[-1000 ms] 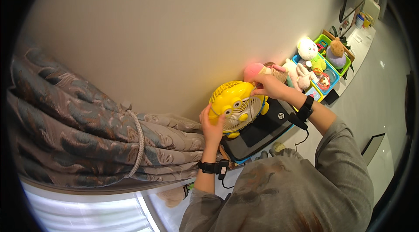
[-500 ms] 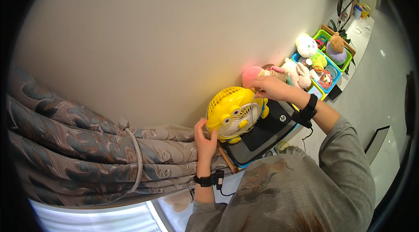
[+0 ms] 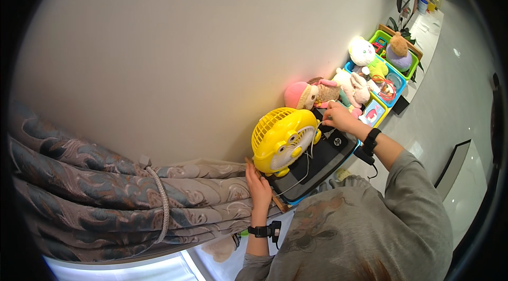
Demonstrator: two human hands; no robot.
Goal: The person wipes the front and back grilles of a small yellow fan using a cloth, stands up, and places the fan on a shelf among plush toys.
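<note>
A yellow fan (image 3: pixel 286 139) with a cartoon face and a round white grille stands tilted on a black, grey-edged machine (image 3: pixel 330 154), probably a printer. A thin white cord (image 3: pixel 307 171) runs down past the front of the fan and over the machine's top. My right hand (image 3: pixel 339 117) has its fingers pinched together on the upper part of this cord, just right of the fan. By the fan's lower left side is my left hand (image 3: pixel 257 184), its fingers stretched out along the casing; whether they press on it is hard to tell. Both wrists wear black bands.
A pink-capped doll (image 3: pixel 301 94) lies behind the machine against the wall. Beyond it sit a plush rabbit (image 3: pixel 360 90) and blue and green bins (image 3: pixel 400 102) of toys. A patterned curtain (image 3: pixel 116 196), tied with a rope, hangs at the left.
My right hand has moved from the fan's top edge to its right, drawing the cord along. The cord now hangs in front of the fan. My left hand has slid lower.
</note>
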